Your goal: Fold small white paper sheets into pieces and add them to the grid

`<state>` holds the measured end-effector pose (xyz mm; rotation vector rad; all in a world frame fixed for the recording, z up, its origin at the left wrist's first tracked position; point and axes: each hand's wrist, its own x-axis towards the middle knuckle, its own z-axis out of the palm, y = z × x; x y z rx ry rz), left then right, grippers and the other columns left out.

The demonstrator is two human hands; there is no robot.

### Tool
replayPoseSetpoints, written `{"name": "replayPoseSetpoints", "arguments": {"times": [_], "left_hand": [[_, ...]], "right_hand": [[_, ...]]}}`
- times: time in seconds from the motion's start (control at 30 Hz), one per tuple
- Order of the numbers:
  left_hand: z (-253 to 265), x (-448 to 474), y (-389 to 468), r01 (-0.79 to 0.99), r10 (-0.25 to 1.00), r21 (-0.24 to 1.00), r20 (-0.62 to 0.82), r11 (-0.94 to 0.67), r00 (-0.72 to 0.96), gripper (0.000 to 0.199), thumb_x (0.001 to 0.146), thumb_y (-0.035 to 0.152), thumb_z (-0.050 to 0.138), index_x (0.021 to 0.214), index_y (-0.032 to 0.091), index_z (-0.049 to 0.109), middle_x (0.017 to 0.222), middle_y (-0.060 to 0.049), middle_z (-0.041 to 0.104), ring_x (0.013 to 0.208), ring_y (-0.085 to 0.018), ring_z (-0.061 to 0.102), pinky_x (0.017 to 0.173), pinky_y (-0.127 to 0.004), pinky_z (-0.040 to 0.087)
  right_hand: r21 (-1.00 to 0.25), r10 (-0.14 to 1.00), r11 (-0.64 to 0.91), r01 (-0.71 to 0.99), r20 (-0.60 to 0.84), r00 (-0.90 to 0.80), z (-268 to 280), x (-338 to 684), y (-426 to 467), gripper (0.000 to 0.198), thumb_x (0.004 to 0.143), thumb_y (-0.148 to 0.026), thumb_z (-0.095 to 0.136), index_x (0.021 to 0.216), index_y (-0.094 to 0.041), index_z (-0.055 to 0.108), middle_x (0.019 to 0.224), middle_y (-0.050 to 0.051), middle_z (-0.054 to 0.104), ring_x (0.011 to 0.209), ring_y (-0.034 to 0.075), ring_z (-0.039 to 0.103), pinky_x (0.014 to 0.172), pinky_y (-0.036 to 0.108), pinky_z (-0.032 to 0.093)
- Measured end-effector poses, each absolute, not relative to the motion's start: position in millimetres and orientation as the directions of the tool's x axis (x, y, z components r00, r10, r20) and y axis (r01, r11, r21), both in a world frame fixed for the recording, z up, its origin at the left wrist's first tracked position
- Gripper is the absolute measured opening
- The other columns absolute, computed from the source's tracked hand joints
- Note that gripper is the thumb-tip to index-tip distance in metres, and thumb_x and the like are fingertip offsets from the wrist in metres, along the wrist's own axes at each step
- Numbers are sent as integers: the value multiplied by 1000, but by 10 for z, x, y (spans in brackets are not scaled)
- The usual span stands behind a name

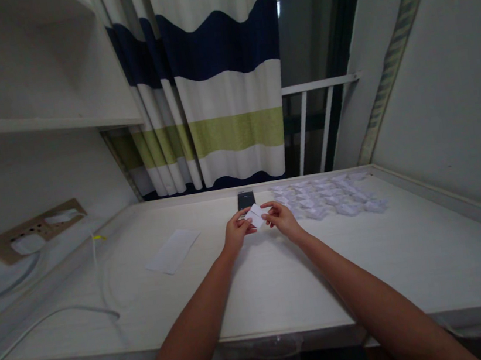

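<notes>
Between my two hands, above the middle of the white desk, is a small folded piece of white paper (255, 216) with a crease across it. My left hand (237, 230) pinches its left corner. On the other side, my right hand (279, 218) has thumb and fingers closed on its right corner. Just behind the paper lies a black phone (246, 199), partly covered by the paper and my left fingers. A flat white sheet of paper (174, 251) rests on the desk to the left.
Several rows of folded white paper pieces (329, 195) cover the back right of the desk (411, 264). A white cable (75, 308) trails across the left side, below a wall socket panel (34, 232). A striped curtain (232, 95) hangs behind the desk.
</notes>
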<state>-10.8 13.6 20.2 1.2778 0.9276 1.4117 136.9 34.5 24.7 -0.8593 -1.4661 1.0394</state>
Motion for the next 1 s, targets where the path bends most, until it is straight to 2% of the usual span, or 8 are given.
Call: {"name": "replayPoseSetpoints", "arguments": {"times": [0.2, 0.47, 0.67, 0.83, 1.0], "left_hand": [[210, -116, 133, -185, 980, 964, 197, -193, 4, 54, 55, 32, 68, 104, 14, 57, 61, -1, 61, 54, -11, 57, 53, -25, 50], [177, -120, 176, -275, 989, 951, 145, -139, 3, 35, 50, 30, 71, 79, 13, 63, 61, -2, 62, 51, -10, 56, 51, -24, 49], [208, -125, 151, -293, 990, 947, 141, -130, 17, 36, 52, 28, 70, 83, 13, 61, 62, -1, 62, 52, -10, 57, 51, -23, 49], [192, -123, 153, -234, 988, 963, 145, -131, 45, 45, 53, 29, 70, 94, 13, 57, 64, -2, 64, 56, -13, 60, 53, -25, 50], [171, -122, 164, -192, 988, 974, 139, -124, 70, 43, 51, 31, 72, 88, 11, 60, 67, -5, 65, 57, -15, 61, 53, -26, 50]], "right_hand": [[-933, 923, 359, -14, 358, -143, 276, 1368, 315, 27, 57, -29, 60, 81, -19, 52, 49, -8, 44, 42, 7, 46, 37, 18, 35], [-931, 915, 364, -41, 365, -170, 317, 1383, 289, 21, 58, -28, 60, 75, -18, 53, 47, -7, 45, 42, 7, 46, 39, 18, 36], [-947, 923, 316, -52, 320, -212, 302, 1393, 307, 30, 56, -30, 63, 82, -16, 58, 50, -6, 49, 45, 8, 49, 42, 19, 38], [-953, 935, 300, -46, 303, -183, 281, 1403, 344, 28, 53, -32, 66, 74, -15, 58, 47, -5, 51, 42, 7, 47, 42, 21, 38], [-938, 916, 346, -11, 340, -215, 317, 1432, 319, 24, 57, -32, 64, 72, -15, 60, 50, -4, 52, 43, 7, 46, 43, 20, 38]]}}
